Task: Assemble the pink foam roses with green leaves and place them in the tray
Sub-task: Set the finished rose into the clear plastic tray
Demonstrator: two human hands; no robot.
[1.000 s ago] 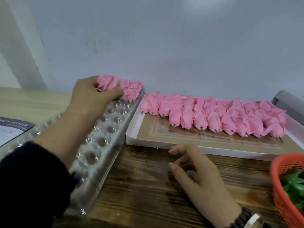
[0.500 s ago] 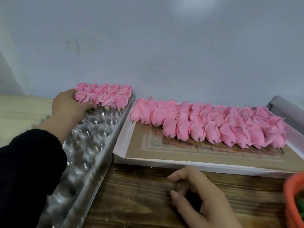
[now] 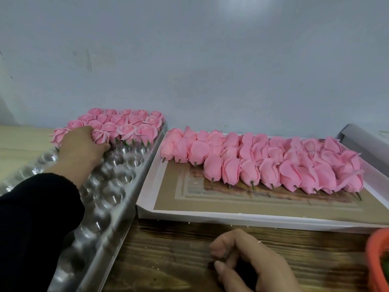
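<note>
The clear tray [image 3: 117, 186] along the desk's left edge holds finished roses [image 3: 124, 123] only in its far rows; most cups are bare. The left hand [image 3: 81, 145] curls round one rose [image 3: 100, 137], seating it. The right hand [image 3: 250, 262] rests loosely curled on the desk, apparently empty (palm hidden). Many unleafed roses [image 3: 273, 165] lie in the white box [image 3: 210, 217].

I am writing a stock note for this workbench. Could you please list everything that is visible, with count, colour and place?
clear plastic cup tray: one, transparent, left on table
assembled pink foam roses: many, pink with green bases, tray's far rows
loose pink foam rose heads: many, pink, lying on flat box
flat cardboard box: one, brown with white rim, centre right
orange plastic basket: one, orange, right edge
wooden table: one, dark brown
left hand: on a rose in the tray
right hand: loosely curled, on table
</note>
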